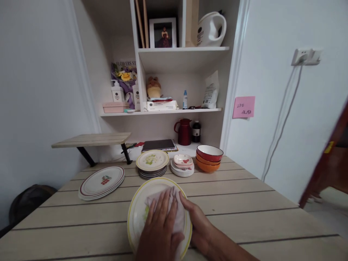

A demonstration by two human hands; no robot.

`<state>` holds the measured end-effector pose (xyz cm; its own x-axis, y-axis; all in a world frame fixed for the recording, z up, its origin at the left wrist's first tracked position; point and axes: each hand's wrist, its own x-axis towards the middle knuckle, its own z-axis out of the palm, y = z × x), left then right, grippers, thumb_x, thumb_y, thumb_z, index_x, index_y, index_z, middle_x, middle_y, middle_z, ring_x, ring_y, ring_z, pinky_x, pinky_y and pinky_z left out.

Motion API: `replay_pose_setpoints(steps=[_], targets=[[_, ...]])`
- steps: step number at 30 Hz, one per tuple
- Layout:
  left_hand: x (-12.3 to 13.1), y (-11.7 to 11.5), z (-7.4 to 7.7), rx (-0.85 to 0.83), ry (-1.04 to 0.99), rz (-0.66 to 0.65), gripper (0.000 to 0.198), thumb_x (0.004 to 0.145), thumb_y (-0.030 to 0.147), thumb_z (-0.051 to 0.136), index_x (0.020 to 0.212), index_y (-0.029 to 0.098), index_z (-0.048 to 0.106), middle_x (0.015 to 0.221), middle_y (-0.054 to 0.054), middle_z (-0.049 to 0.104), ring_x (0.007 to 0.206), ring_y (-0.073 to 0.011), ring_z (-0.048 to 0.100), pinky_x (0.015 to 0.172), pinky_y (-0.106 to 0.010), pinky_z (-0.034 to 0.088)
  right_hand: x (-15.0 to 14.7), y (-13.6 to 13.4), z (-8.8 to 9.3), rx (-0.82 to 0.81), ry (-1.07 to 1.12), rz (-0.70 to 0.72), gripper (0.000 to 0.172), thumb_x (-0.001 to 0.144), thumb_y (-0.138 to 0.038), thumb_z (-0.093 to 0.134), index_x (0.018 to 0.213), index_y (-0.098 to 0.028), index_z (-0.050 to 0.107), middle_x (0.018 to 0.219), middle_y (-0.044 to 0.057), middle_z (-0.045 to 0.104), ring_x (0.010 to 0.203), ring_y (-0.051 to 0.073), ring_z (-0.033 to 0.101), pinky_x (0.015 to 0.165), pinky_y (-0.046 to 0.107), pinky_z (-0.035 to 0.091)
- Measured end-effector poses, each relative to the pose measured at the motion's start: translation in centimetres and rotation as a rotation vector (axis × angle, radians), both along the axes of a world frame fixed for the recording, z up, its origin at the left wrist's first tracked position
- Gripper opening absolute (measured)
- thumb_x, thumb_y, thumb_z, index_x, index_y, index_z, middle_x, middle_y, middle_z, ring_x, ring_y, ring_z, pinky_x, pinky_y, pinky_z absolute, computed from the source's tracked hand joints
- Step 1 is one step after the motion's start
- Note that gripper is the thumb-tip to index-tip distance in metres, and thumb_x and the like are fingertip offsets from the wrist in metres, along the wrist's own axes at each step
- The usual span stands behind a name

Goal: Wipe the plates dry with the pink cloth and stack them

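Observation:
A white plate with a yellow rim (pixel 135 217) is tilted up in front of me above the table. My right hand (pixel 202 224) grips its right edge, thumb over the rim and the other fingers out of sight behind it. With stretched fingers, my left hand (pixel 160 224) presses a pale pinkish cloth (pixel 179 215) flat against the plate's face. Part of a green print shows beside the fingers. Just behind stands a stack of plates topped by a similar yellow-rimmed plate (pixel 152 160).
Oval plates (pixel 102 180) are stacked at left, near a small raised wooden shelf (pixel 92 139). Small dishes (pixel 182 166) and red and orange bowls (pixel 208 158) stand at the back right. Behind the table (pixel 236 203), a shelf unit holds a dark red jug (pixel 184 132).

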<state>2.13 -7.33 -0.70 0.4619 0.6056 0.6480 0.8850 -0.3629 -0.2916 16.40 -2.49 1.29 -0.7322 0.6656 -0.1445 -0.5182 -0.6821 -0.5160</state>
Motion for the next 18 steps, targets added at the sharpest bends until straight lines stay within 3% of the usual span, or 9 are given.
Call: replay_pose_setpoints(steps=[3, 7, 13, 18], targets=[[-0.8, 0.2, 0.1, 0.044, -0.106, 0.138, 0.064, 0.092, 0.032, 0.04, 0.15, 0.015, 0.016, 0.153, -0.012, 0.03, 0.141, -0.0273, 0.026, 0.109, -0.048, 0.028, -0.4, -0.3, -0.4, -0.001, -0.032, 0.019, 0.061, 0.086, -0.049, 0.052, 0.127, -0.004, 0.055, 0.115, 0.018, 0.068, 0.112, 0.027, 0.061, 0.104, 0.039, 0.038], [-1.4, 0.5, -0.3, 0.108, -0.219, 0.243, 0.064, 0.093, 0.027, 0.039, 0.15, 0.013, 0.014, 0.152, -0.015, 0.032, 0.14, -0.0291, 0.027, 0.107, -0.052, 0.029, 0.4, 0.5, 0.5, -0.007, 0.033, -0.057, 0.062, 0.088, -0.05, 0.048, 0.129, -0.003, 0.053, 0.118, 0.018, 0.066, 0.114, 0.026, 0.06, 0.104, 0.039, 0.039], [-0.3, 0.1, -0.9, 0.055, -0.098, 0.014, 0.068, 0.091, 0.039, 0.042, 0.149, 0.011, 0.018, 0.152, -0.014, 0.031, 0.142, -0.0281, 0.024, 0.107, -0.044, 0.032, 2.0, 1.8, 1.8, -0.026, 0.031, -0.24, 0.066, 0.088, -0.053, 0.047, 0.13, -0.003, 0.051, 0.112, 0.018, 0.069, 0.11, 0.026, 0.062, 0.103, 0.04, 0.04], [0.5, -0.4, -0.6, 0.024, 0.006, -0.024, 0.074, 0.088, 0.05, 0.043, 0.148, 0.011, 0.022, 0.153, -0.013, 0.029, 0.142, -0.0281, 0.022, 0.109, -0.043, 0.028, 0.7, 0.3, 0.9, 0.004, 0.055, -0.06, 0.061, 0.088, -0.051, 0.048, 0.124, -0.002, 0.057, 0.112, 0.018, 0.069, 0.111, 0.025, 0.062, 0.105, 0.037, 0.038]])
